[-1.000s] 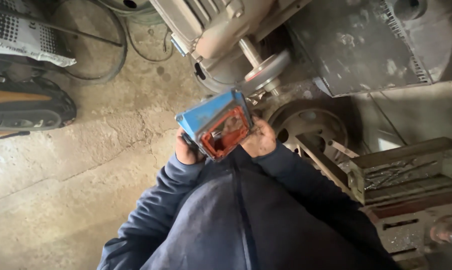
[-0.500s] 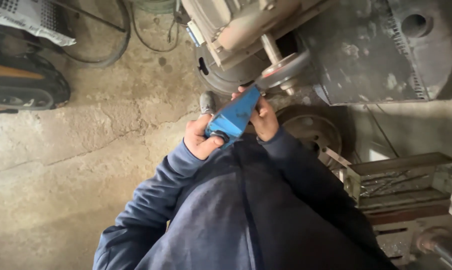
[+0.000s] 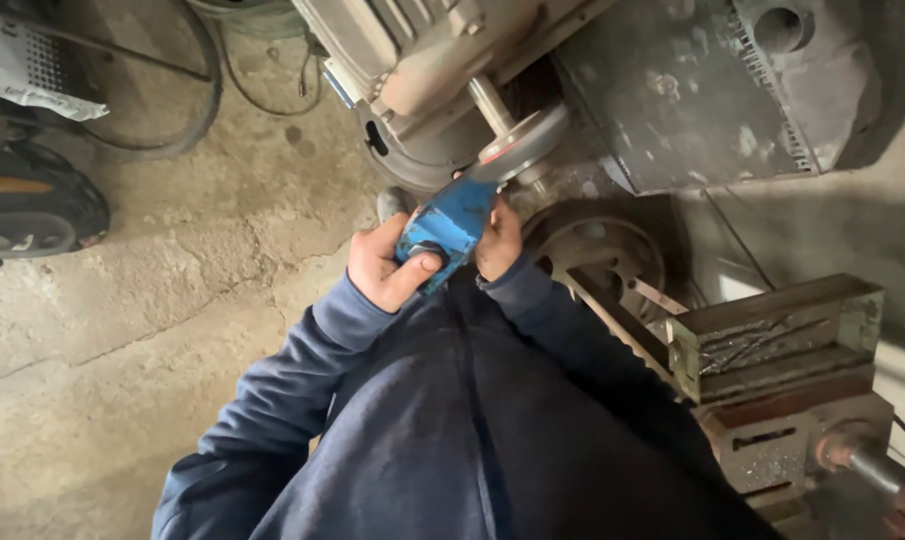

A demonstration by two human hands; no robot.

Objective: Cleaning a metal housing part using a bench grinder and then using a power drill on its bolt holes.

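Blue metal part (image 3: pixel 451 222) gripped by left hand (image 3: pixel 383 268), right hand (image 3: pixel 500 243), near grinding wheel (image 3: pixel 521 143)

A workshop: cracked, stained concrete floor (image 3: pixel 143 330); a big motor (image 3: pixel 423 60) with a shaft and disc (image 3: pixel 523 140) far; a grimy metal housing (image 3: pixel 713 80) far right; a worn steel vise (image 3: pixel 783 370) near right; cables (image 3: pixel 173 110) lying far left.

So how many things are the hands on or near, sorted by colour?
Blue: 1, the blue metal part held by left hand and right hand
Grey: 2, round grinding wheel, rusty metal vise
Total: 3
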